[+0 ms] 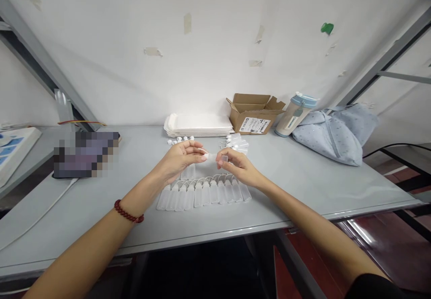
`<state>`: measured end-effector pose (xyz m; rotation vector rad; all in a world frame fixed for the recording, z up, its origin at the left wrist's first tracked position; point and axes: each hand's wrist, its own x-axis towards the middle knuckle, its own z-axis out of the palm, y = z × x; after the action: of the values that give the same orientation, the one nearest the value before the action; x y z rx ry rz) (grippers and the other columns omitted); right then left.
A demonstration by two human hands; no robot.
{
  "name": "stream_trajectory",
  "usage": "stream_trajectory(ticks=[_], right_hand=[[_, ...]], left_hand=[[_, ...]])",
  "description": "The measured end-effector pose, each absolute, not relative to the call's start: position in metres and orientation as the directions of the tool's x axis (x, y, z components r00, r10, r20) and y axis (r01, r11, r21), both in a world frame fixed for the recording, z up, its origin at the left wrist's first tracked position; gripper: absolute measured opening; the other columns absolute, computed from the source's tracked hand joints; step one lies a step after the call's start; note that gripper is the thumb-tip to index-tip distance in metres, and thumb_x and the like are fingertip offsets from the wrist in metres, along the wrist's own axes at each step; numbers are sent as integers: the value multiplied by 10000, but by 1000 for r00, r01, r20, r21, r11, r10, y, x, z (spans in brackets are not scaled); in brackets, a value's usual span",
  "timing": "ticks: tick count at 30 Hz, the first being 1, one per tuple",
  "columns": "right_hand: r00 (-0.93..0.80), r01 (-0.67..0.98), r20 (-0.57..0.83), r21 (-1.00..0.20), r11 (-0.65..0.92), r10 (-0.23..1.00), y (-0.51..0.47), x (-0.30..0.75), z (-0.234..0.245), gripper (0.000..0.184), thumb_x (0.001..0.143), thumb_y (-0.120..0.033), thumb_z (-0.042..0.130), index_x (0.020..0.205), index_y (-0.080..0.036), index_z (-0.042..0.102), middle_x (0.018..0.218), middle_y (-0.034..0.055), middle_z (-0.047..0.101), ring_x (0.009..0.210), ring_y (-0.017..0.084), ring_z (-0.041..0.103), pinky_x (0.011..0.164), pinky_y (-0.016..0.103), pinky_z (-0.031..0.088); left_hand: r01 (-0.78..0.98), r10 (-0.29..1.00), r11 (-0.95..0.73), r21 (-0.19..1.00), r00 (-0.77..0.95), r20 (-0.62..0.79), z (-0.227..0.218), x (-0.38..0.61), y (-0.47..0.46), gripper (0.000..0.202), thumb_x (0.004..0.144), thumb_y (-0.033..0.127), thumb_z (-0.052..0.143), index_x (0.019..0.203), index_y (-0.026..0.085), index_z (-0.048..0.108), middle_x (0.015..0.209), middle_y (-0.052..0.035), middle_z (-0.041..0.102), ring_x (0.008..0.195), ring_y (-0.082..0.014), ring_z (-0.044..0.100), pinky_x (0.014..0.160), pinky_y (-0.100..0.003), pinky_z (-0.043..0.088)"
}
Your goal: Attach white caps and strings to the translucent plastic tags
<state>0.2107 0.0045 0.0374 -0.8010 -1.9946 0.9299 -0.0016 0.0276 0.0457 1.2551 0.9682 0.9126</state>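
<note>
Above the table, both hands hold a small translucent plastic bottle (225,158) lying sideways. My left hand (180,159) pinches its white cap (210,156) end between thumb and fingers. Fingers of my right hand (240,166) are closed round the body, which they partly hide. Below the hands, a row of similar bottles (204,194) lies side by side, with white loops at their necks. Two more bottles (188,172) show partly behind my left hand. Several loose white caps (179,140) sit beyond it, and more small bottles (240,145) lie behind my right hand.
A stack of white flat packets (202,125) and an open cardboard box (252,115) stand against the wall. To their right are a tumbler (295,115) and a pale blue cloth bag (332,135). A blurred-out device (85,155) with a white cable (43,213) lies at the left.
</note>
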Motion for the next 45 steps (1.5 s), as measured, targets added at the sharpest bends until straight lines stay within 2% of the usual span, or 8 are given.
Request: stream_trajectory(ticks=[7,11,15,23,30,36,41,45], right_hand=[[-501,181,361,-845,503,787,4,211,36,130,915,-303,491,903,-187,548,798,14,604,766,129,573,691,271,440],[-492,174,371,-845,506,788,3,211,36,146,912,-316,501,901,-183,560,803,18,612,753,128,573,683,269,440],[-504,149,351,-865,479,789,4,212,34,159,907,-334,512,897,-184,563,805,23,612,758,133,573,692,278,441],[-488,104,293,-916,388,822,5,212,34,156,900,-342,524,895,-191,560,770,20,607,751,146,565,678,289,415],[-473,107,309,-910,401,825,3,213,35,144,898,-338,529,906,-198,563,784,24,627,754,148,568,672,291,408],[-477,115,299,-911,396,826,4,214,33,154,900,-345,528,903,-196,566,792,28,633,757,150,574,675,292,412],[-478,106,297,-915,390,827,6,213,33,156,898,-348,532,890,-196,564,780,23,627,757,150,575,674,288,408],[-461,86,313,-916,393,830,4,212,33,154,893,-348,542,889,-195,564,788,24,625,755,147,580,675,285,409]], left_hand=[[-120,936,165,979,333,-117,48,1,26,321,650,246,785,914,166,619,804,-7,682,801,-157,655,932,-374,450],[-81,901,224,971,398,-175,50,1,24,316,698,281,763,937,148,605,778,-36,701,813,-196,684,910,-381,475],[-23,920,158,987,368,-138,52,0,22,384,675,276,781,980,152,584,733,-27,705,754,-194,685,888,-404,479],[73,947,43,996,314,-64,52,0,20,439,595,260,822,964,191,593,934,-21,709,962,-201,639,966,-401,413],[3,921,146,989,365,-137,55,2,20,340,705,384,743,906,142,614,824,-42,708,862,-200,676,918,-395,458],[20,916,132,991,380,-129,54,-1,20,324,683,325,772,903,145,616,761,-37,709,780,-186,677,877,-393,474],[48,944,31,998,327,-45,50,-2,21,399,621,280,814,955,184,618,915,-27,708,916,-180,645,942,-372,423],[35,924,80,996,372,-87,54,-1,20,406,684,380,763,1000,175,610,928,-50,698,899,-196,653,884,-376,464]])
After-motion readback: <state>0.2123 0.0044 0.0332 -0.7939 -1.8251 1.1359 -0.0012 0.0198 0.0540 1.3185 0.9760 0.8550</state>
